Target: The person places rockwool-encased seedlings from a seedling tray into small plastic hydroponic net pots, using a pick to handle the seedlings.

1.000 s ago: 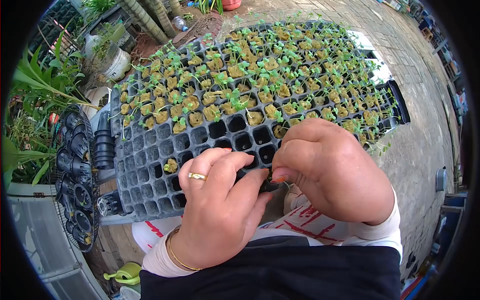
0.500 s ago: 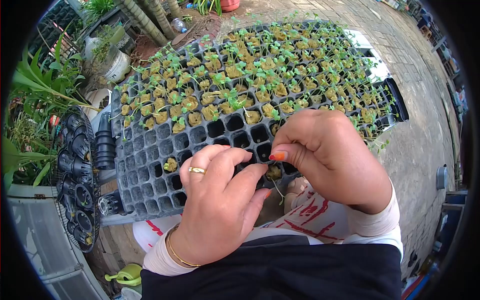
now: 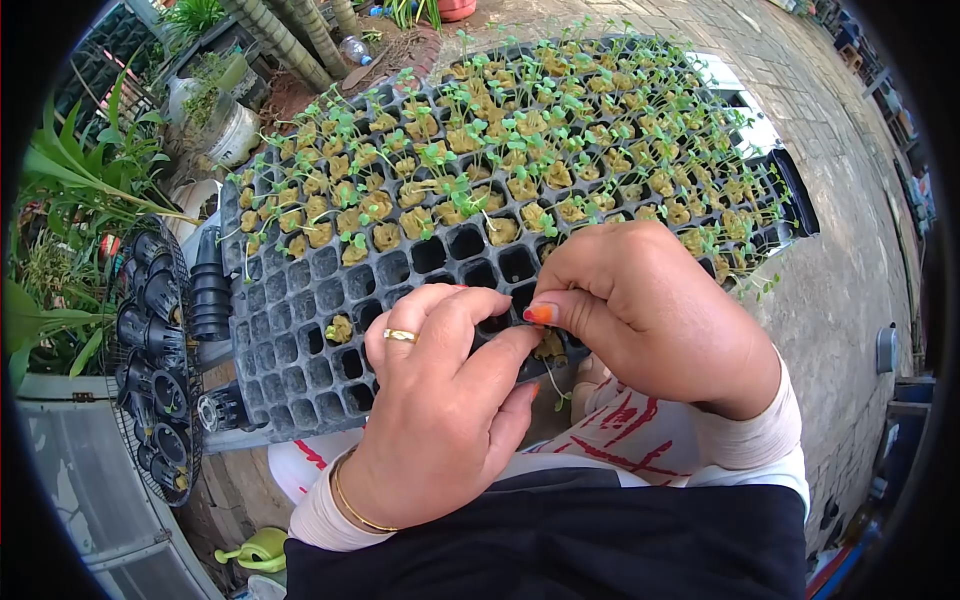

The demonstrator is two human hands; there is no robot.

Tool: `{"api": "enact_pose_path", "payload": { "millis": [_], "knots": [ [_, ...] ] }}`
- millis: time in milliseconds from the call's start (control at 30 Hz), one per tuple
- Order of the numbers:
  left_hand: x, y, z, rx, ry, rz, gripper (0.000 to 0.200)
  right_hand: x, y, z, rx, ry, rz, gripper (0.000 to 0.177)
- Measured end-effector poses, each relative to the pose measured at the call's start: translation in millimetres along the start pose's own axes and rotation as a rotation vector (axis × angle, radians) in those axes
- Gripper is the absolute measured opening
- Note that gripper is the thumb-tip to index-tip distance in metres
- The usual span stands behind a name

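Black plastic is seen across the middle of the frame, where a wide seedling tray [image 3: 285, 322] with many cells is spread. Seedlings [image 3: 540, 130] in brown plugs are crowded in its upper part. In the lower middle, one separate plug [image 3: 549, 347] is found at the near edge of the tray, and beside it a pale stem [image 3: 558, 382] is hung over this edge. By the right hand [image 3: 655, 325], a tight pinch of thumb and forefinger is made just beside the plug; whether anything thin is grasped inside cannot be told. The left hand [image 3: 440, 395] is laid over the near cells with fingers bent and thumb set apart; whether the tray is gripped by it cannot be told either.

Some harm is judged possible. The stem could be snapped if it is caught by the right sleeve [image 3: 752, 430], because it is hung free. The plug, which is probably soft, could be torn if it is squeezed too strongly. If the left hand is leaned too heavily, the tray could be tipped toward the bottom of the frame.
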State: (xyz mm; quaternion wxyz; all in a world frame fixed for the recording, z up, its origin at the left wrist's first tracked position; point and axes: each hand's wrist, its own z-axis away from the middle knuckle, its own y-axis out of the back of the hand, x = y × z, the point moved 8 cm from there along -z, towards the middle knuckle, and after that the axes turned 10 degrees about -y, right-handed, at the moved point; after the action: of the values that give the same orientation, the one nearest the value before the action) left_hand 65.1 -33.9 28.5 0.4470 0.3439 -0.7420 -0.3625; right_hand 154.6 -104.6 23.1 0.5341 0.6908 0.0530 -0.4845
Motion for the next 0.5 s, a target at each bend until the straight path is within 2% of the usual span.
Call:
{"api": "enact_pose_path", "payload": {
  "millis": [67,133,200,267,500],
  "knots": [
    [-1.8,4.0,-1.7,-0.017,0.021,0.086,0.033,-2.3,1.2,0.8,-0.018,-0.009,-0.011,0.01],
    [-4.8,9.5,-1.6,-0.018,0.019,0.05,0.03,1.1,8.0,2.8,-0.004,-0.12,-0.173,0.01],
    [-6.5,8.8,-2.6,-0.019,0.018,0.017,0.028,0.7,10.0,3.1,-0.005,-0.115,-0.171,0.01],
    [-6.3,9.8,-4.6,0.084,0.037,-0.084,0.025,-1.3,10.2,3.5,-0.01,-0.108,-0.167,0.01],
    [-1.6,8.9,-8.8,0.157,0.025,-0.068,0.023,-4.1,13.6,4.7,0.006,-0.132,-0.24,0.01]
  ]
}}
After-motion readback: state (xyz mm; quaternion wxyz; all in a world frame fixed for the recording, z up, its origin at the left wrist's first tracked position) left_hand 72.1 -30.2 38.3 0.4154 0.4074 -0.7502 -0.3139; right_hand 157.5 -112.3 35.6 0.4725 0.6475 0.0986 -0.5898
